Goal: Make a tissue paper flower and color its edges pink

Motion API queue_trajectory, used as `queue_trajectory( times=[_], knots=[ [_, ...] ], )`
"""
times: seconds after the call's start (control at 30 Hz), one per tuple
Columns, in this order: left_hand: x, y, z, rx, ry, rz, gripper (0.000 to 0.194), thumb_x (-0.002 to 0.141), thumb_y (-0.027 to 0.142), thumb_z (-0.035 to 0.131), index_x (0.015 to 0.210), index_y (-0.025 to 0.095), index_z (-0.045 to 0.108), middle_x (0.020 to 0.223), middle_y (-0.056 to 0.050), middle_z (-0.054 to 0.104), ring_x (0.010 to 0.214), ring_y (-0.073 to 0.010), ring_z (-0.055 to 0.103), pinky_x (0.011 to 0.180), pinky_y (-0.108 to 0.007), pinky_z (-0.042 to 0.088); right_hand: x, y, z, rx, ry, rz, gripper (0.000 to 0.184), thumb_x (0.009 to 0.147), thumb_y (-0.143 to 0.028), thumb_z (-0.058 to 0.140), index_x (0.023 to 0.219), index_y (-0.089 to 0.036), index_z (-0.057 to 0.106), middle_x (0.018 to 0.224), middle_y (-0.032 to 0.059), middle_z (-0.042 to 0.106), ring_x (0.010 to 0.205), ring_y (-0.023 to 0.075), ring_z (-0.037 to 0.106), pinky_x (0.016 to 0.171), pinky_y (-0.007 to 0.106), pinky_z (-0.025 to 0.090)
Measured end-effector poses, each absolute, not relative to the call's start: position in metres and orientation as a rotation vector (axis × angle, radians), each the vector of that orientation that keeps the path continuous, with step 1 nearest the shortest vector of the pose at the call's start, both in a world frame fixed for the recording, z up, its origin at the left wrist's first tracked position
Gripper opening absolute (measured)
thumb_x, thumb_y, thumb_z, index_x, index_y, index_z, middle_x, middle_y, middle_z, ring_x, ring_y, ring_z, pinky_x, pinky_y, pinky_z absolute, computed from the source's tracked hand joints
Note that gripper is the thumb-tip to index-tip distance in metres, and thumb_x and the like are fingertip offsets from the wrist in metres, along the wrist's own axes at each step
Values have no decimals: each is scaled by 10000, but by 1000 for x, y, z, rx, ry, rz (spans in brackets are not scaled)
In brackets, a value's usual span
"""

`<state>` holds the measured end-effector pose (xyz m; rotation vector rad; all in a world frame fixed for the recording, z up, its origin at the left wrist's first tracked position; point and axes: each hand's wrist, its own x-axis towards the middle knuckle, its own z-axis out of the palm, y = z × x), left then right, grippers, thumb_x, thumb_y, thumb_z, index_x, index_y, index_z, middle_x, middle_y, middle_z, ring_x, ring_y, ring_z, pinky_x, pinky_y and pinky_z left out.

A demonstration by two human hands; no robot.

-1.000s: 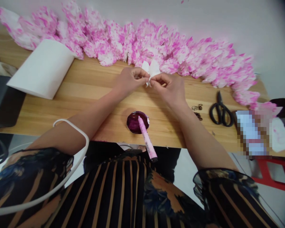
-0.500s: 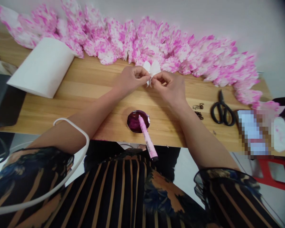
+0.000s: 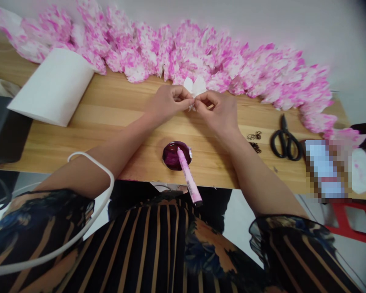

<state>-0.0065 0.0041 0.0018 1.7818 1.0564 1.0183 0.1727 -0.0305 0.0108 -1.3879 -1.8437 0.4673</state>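
Between both hands is a small piece of white tissue paper, its upper part fanned out into two lobes. My left hand pinches its gathered lower part from the left, thumb against forefinger. From the right, my right hand pinches the same part, its fingertips almost touching the left ones. The fingertips hide most of the gathered part. Nearer me, a small dish of purple dye sits on the table, with a pink marker pen leaning across its rim, tip inward.
A row of pink-spotted white paper flowers lines the wall side of the wooden table. White paper sheets lie at left. Small black elastic bands, black scissors and a phone lie at right. A white cable crosses my left arm.
The white lobes stand a little more spread and upright above the fingertips. Both hands keep nearly the same place, still pinching the paper.
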Motion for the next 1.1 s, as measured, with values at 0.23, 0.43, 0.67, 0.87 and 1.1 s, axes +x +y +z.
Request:
queue_trajectory(
  times=[0.23, 0.43, 0.67, 0.87, 1.1],
  knots=[
    [-4, 6, -1, 1771, 1040, 1055, 58, 819, 125, 685, 764, 141, 675, 737, -14, 722, 669, -97, 634, 634, -219, 438, 171, -32, 11, -1385, -1845, 462, 159, 898, -299, 632, 771, -216, 679, 777, 20, 707, 708, 170, 607, 675, 327, 458],
    [-5, 9, -4, 1713, 1026, 1053, 49, 822, 121, 670, 780, 144, 659, 745, -12, 723, 695, -113, 670, 706, -244, 491, 172, -30, 13, -1380, -1794, 523, 144, 881, -257, 622, 757, -206, 675, 752, 14, 695, 700, 160, 599, 665, 315, 455],
    [-6, 10, -6, 1672, 1000, 1026, 44, 841, 179, 650, 813, 146, 643, 752, -7, 715, 757, -125, 691, 781, -259, 531, 174, -28, 14, -1385, -1775, 554, 148, 873, -292, 653, 745, -220, 669, 738, 4, 701, 680, 152, 596, 673, 313, 475],
    [-6, 8, -2, 1707, 1050, 1006, 23, 808, 161, 662, 787, 163, 652, 764, -9, 717, 794, -133, 695, 783, -249, 532, 172, -31, 14, -1414, -1810, 501, 176, 894, -356, 651, 775, -228, 675, 751, 13, 693, 718, 172, 623, 693, 327, 496],
    [-5, 9, -1, 1609, 1011, 1018, 67, 839, 147, 662, 779, 152, 634, 718, -12, 717, 750, -131, 711, 779, -261, 555, 180, -19, 3, -1387, -1695, 624, 224, 921, -418, 635, 794, -239, 680, 714, 15, 676, 693, 178, 632, 594, 320, 524]
  ],
)
